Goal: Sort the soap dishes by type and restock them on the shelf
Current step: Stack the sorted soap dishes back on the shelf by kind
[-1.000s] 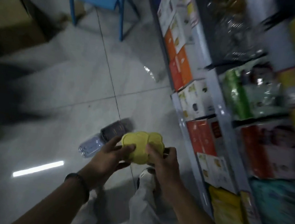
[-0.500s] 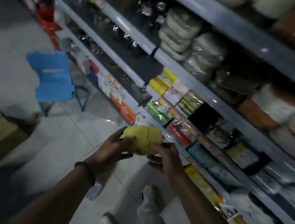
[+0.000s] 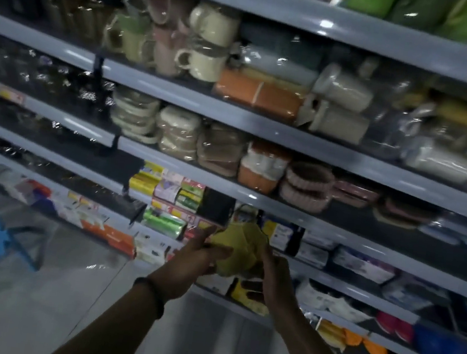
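The person stands facing a tall grey metal shelving unit. Both hands are raised in front of it. Between them is a yellow, lobed plastic soap dish, held in the air near the front edge of a lower tier packed with small boxed goods and touching no board.

The left hand grips the dish's left side, with the thumb laid across the near face. The right hand has its fingers curled around the right side and underneath, so each hand is closed on the dish.

Motion blur smears the dish's outline. It seems tilted, with its broad face turned partly toward the camera and its long axis rising from lower left to upper right. Whether it is one piece or two nested ones cannot be told.

The tier carrying the other soap dishes is one level above the hands. Film-wrapped stacks of cream oval dishes sit toward its left end. Scalloped pinkish dishes sit up and to the right of the hands, and a dark bare stretch of board lies further along toward the right end.

The placement therefore looks likely to go upward and forward. A spot beside the scalloped stacks would favour the right hand, which is the closer one. The dish would probably need levelling, with its long axis parallel to the front edge, before it goes in.
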The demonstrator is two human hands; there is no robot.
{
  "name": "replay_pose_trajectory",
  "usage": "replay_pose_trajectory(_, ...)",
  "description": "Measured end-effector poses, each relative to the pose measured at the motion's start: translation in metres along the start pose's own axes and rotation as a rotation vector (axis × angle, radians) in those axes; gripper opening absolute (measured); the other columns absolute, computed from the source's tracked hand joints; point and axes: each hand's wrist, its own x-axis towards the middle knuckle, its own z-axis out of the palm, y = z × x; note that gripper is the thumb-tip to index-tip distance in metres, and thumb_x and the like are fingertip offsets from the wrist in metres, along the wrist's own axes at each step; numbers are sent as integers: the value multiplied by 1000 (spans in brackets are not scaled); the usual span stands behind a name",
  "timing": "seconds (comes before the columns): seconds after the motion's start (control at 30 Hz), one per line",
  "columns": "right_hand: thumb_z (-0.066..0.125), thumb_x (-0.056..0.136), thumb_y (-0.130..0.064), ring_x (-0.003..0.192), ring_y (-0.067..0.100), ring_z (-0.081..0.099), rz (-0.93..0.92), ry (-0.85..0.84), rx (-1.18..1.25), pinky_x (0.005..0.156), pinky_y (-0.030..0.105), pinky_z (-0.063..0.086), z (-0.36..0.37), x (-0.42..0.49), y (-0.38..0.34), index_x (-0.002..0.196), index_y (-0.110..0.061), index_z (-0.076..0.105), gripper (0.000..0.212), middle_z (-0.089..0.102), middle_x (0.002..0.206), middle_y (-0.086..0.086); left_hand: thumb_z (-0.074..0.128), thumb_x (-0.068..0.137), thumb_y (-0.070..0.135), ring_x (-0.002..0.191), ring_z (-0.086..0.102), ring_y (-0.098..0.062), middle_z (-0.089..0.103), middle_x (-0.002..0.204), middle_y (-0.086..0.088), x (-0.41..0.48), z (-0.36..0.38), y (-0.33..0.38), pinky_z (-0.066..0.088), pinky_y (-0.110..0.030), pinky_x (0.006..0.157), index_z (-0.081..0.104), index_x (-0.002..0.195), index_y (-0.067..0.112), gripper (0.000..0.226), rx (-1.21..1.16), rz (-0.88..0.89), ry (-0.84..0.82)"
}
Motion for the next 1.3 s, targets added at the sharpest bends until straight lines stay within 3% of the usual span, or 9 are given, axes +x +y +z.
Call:
replay_pose_trajectory(0.1, 58, 85, -81, 87, 40, 76, 12, 11, 10, 79, 54, 62, -53, 15, -5, 116, -39, 56, 52, 72, 116, 10, 84, 77, 31, 118, 74, -31, 76, 130, -8, 28, 51, -5, 57, -54, 106, 54, 148, 25, 77, 59, 8, -74)
replay_pose_trajectory(0.23, 64, 98, -53, 84, 36, 76, -14, 11, 58, 77, 51, 59, -126, 43, -16, 131, -25, 57, 44, 73, 113, 12, 62, 105, 10, 110, 77, -27, 81, 116, -8, 63, 128, -2, 63, -35, 83, 80, 114, 24, 25, 62, 75, -128)
replay_pose_trajectory(0.33, 67, 83, -65, 94, 34, 76, -45, 61, 74, 70, 42, 62, -163, 67, -23, 131, -19, 66, 66, 73, 121, 13, 59, 106, 8, 107, 78, -26, 81, 114, -10, 81, 173, 4, 63, -34, 82, 85, 104, 25, 32, 86, 138, -163)
replay_pose_trajectory(0.47, 58, 101, -56, 79, 24, 72, -42, 94, 50, 55, 28, 53, -208, 96, -36, 130, -21, 60, 46, 71, 116, 11, 65, 104, 8, 115, 74, -36, 74, 127, -23, 130, 215, -9, 63, -35, 86, 69, 131, -3, 29, 95, 168, -127)
replay_pose_trajectory(0.6, 60, 99, -55, 78, 9, 63, -137, 158, 7, 59, 25, 49, -235, 119, -50, 133, -29, 60, 43, 66, 111, 0, 81, 93, 36, 116, 74, -32, 75, 130, -17, 162, 250, -14, 61, -36, 88, 68, 134, 4, 54, -4, 117, 12)
replay_pose_trajectory(0.73, 63, 98, -53, 102, 26, 64, -195, 182, -17, 85, 41, 52, -247, 145, -65, 121, -29, 69, 33, 66, 112, -1, 79, 93, 41, 102, 70, -34, 75, 113, -20, 182, 279, -8, 54, -42, 86, 72, 124, -1, 53, -25, 149, 112)
replay_pose_trajectory(0.83, 62, 96, -59, 90, 25, 64, -206, 165, -13, 75, 40, 51, -253, 166, -75, 101, -39, 65, 20, 68, 107, 2, 78, 94, 37, 97, 62, -33, 71, 110, -15, 196, 297, -3, 49, -43, 85, 74, 120, 3, 43, -92, 158, 174)
replay_pose_trajectory(1.1, 65, 97, -54, 78, 21, 63, -107, 141, 23, 60, 26, 43, -265, 213, -82, 109, -23, 71, 33, 67, 98, 5, 68, 103, 28, 83, 58, -18, 64, 88, -1, 215, 324, -4, 43, -31, 72, 68, 104, 17, 11, -3, 80, 298)
replay_pose_trajectory(1.3, 64, 95, -60, 105, 34, 70, -131, 181, -55, 83, 39, 56, -268, 222, -77, 121, -14, 74, 53, 73, 118, 13, 66, 104, 18, 79, 63, -17, 66, 81, -1, 222, 330, -15, 51, -34, 80, 70, 121, 11, 19, -30, 111, 282)
